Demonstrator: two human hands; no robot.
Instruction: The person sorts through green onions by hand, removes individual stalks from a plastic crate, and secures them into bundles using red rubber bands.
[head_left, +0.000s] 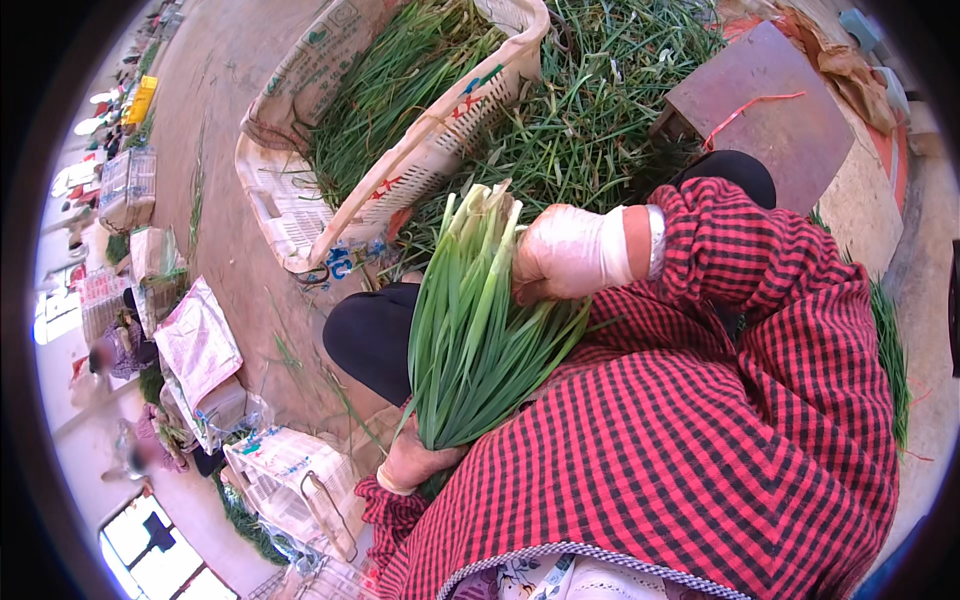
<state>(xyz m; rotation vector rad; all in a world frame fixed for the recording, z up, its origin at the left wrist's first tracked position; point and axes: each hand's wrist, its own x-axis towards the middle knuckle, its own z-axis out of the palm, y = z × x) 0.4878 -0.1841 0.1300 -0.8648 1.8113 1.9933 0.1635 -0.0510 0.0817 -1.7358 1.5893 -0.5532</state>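
A thick bunch of flat-leaved greens (472, 322), resembling Chinese chives, lies over my lap with its pale cut ends pointing away from me. My left hand (421, 457) is closed around the leafy end, near the hem of the red-and-black checked garment. Against the bunch's right side, closer to the pale ends, is my right hand (562, 251), covered with a whitish wrap or thin glove. Its fingers are curled in at the leaves and partly hidden. Beyond the bunch stands a white plastic basket (420, 142), lined with a printed sack and holding more greens (397, 97).
Loose greens (592, 112) are heaped right of the basket. A flat brownish board (772, 112) with a red strip of tie (750, 112) stands at the upper right. Several baskets, one white (300, 472), line the left, where other people sit. Scattered leaves lie on the floor (232, 172).
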